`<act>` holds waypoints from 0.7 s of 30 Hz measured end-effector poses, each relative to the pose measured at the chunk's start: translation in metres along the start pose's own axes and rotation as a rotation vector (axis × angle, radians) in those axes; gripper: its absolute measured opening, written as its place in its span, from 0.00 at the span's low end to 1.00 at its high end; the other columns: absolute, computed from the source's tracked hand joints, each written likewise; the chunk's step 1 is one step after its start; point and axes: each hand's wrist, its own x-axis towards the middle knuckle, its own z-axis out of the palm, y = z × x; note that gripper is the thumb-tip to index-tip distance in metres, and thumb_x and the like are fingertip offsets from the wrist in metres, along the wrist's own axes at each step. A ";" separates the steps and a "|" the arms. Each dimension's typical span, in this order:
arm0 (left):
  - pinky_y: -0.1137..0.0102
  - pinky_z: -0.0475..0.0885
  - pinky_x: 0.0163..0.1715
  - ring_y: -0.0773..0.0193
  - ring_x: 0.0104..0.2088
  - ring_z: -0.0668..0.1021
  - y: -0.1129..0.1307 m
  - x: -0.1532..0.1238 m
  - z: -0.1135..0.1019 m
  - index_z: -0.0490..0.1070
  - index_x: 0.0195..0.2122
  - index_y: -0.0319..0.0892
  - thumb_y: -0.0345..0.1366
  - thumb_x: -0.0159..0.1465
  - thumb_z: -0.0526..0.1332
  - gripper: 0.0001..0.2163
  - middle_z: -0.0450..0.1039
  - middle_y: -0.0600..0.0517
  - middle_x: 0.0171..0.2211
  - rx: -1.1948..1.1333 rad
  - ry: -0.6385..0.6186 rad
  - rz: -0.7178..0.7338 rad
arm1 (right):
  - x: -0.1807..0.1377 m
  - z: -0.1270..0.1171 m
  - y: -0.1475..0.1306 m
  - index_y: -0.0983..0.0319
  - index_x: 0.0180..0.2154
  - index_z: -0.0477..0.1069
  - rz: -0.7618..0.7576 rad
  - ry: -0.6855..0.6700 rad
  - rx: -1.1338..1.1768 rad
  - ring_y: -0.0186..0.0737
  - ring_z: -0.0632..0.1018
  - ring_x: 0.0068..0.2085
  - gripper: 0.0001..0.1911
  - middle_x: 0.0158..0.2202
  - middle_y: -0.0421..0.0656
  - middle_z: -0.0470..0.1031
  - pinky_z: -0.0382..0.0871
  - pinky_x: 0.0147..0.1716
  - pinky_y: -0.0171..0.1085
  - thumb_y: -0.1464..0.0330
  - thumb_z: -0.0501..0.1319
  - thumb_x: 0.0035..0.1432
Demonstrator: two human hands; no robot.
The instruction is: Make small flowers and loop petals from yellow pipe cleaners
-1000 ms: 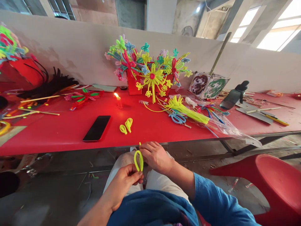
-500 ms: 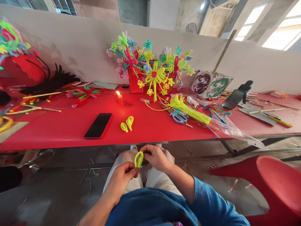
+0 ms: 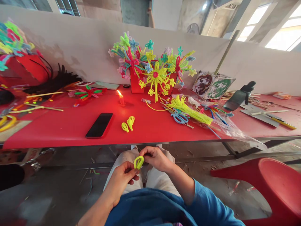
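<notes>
One bent loop of fuzzy yellow-green craft stem (image 3: 141,163), held above pale-trousered lap (image 3: 158,183), before red-covered table (image 3: 61,133). Left hand (image 3: 123,179), thumb against fingers, pinches its lower end; right hand (image 3: 157,159) nips its upper edge (exact contact partly hidden). Two similar loops (image 3: 131,124) lie on table, near flat black phone (image 3: 99,125); lit red candle (image 3: 121,100) stands beyond.

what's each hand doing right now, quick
Left hand: closed, pinching the yellow loop at its base.
Right hand: fingers bent at the loop's upper edge; grip cannot be told.
</notes>
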 end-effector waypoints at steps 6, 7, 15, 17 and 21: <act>0.74 0.63 0.21 0.65 0.22 0.73 -0.002 0.002 0.001 0.70 0.21 0.40 0.36 0.47 0.63 0.05 0.71 0.55 0.19 -0.045 -0.014 -0.015 | -0.002 0.004 0.004 0.63 0.31 0.68 0.034 0.051 0.149 0.31 0.71 0.29 0.08 0.28 0.38 0.70 0.65 0.32 0.33 0.65 0.59 0.49; 0.75 0.63 0.21 0.66 0.22 0.73 -0.002 0.002 0.001 0.70 0.20 0.40 0.36 0.47 0.63 0.05 0.71 0.56 0.19 -0.057 -0.007 -0.014 | -0.003 0.006 0.005 0.63 0.33 0.68 0.032 0.058 0.205 0.31 0.71 0.29 0.11 0.29 0.39 0.70 0.66 0.33 0.33 0.62 0.59 0.49; 0.75 0.63 0.21 0.67 0.21 0.72 0.003 0.002 0.008 0.72 0.21 0.40 0.35 0.45 0.64 0.05 0.70 0.56 0.19 -0.150 0.045 -0.005 | -0.001 0.013 -0.002 0.64 0.30 0.68 0.052 0.159 0.151 0.29 0.69 0.26 0.10 0.26 0.37 0.69 0.63 0.28 0.30 0.64 0.61 0.47; 0.75 0.63 0.21 0.68 0.21 0.72 0.003 0.003 0.010 0.72 0.20 0.40 0.35 0.45 0.64 0.04 0.69 0.56 0.19 -0.149 0.024 0.001 | 0.001 0.013 -0.003 0.64 0.29 0.68 0.069 0.188 0.147 0.28 0.68 0.24 0.09 0.24 0.37 0.68 0.61 0.25 0.29 0.64 0.60 0.47; 0.75 0.63 0.21 0.68 0.20 0.71 0.002 0.003 0.012 0.72 0.20 0.40 0.35 0.45 0.64 0.04 0.69 0.56 0.19 -0.144 0.000 0.001 | 0.002 0.013 -0.003 0.64 0.27 0.67 0.059 0.205 0.226 0.28 0.67 0.24 0.08 0.23 0.36 0.68 0.61 0.24 0.29 0.65 0.62 0.46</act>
